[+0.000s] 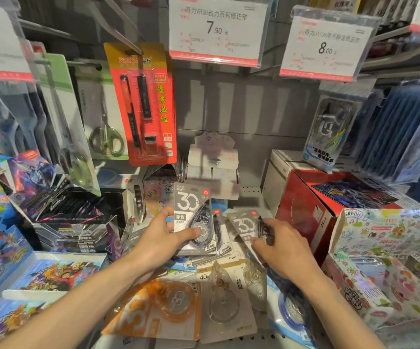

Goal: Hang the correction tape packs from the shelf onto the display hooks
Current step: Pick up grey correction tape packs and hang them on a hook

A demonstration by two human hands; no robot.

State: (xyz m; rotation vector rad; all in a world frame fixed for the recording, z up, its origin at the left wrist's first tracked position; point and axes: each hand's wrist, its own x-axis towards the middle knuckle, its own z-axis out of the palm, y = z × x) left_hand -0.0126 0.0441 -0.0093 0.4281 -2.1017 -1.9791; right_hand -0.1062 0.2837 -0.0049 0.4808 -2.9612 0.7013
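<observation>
My left hand [165, 238] grips a grey correction tape pack marked 30 [192, 210], held upright over the shelf pile. My right hand [278, 244] pinches the edge of a second grey 30 pack [241, 225] that lies tilted on the pile. More packs lie loose below my hands: an orange pack [153, 308], a clear beige pack [226, 295] and a blue one [290, 311]. Above, the 7.90 price tag [216, 28] hangs at a hook with nothing visible below it. The 8.00 price tag [327, 44] has a clear pack [327, 134] hanging under it.
A red pen pack [143, 104] and scissors pack [103, 117] hang at the left. A red box [312, 210] and a floral box [385, 263] stand at the right, card boxes [65, 215] at the left, a small display box [212, 167] behind.
</observation>
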